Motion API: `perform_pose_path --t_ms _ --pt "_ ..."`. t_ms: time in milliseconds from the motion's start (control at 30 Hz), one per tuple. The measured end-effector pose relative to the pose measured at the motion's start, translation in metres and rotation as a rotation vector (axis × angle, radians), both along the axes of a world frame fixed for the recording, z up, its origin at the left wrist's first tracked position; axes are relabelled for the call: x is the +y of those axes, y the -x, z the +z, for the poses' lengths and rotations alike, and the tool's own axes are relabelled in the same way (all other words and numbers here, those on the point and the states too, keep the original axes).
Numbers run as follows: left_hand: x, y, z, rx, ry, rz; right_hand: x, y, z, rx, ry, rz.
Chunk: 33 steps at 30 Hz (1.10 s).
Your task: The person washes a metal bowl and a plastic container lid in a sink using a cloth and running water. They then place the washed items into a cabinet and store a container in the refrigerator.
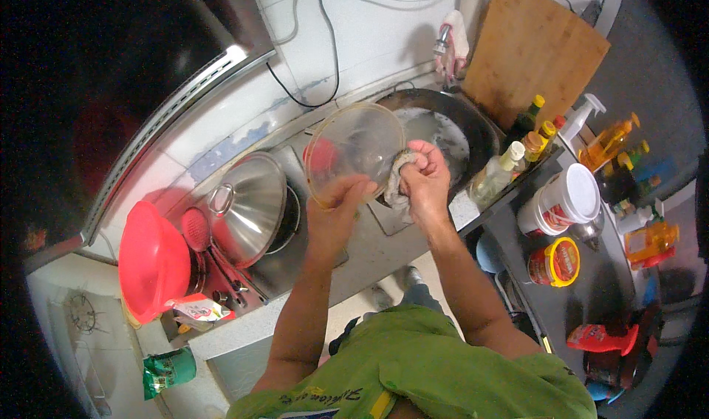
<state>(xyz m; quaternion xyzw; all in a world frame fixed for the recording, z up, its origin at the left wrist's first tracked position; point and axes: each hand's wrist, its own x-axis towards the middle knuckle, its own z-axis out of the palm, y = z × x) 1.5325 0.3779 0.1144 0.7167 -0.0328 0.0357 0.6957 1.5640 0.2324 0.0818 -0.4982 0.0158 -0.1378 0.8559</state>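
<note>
A round see-through lid (354, 147) is held tilted over the counter by my left hand (340, 206), which grips its near rim. My right hand (427, 183) holds a crumpled, greyish cloth (400, 180) against or very near the lid's right edge; the exact contact cannot be made out. Behind the right hand lies a large dark wok (481, 128) with sudsy water (426, 128) in it. A red object shows through the lid's left part.
On the left are a steel domed lid (252, 208) on a pot, a red basin (152, 258) and a red strainer (195, 229). Bottles (496, 170), a wooden cutting board (534, 53) and white tubs (573, 192) stand on the right. A faucet (442, 39) rises behind the wok.
</note>
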Motion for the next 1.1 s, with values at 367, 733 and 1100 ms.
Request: perform_pose_path --t_ms 367,733,1100 --pt "0.066 -0.024 0.027 0.166 -0.198 -0.612 -0.026 -0.012 0.029 -0.119 0.317 0.213" --pt "-0.012 -0.001 -0.013 -0.09 0.279 0.102 0.028 0.013 -0.017 0.09 -0.16 -0.004" --pt "0.011 -0.003 0.013 0.033 -0.096 -0.123 0.003 0.007 -0.007 -0.004 0.047 -0.001"
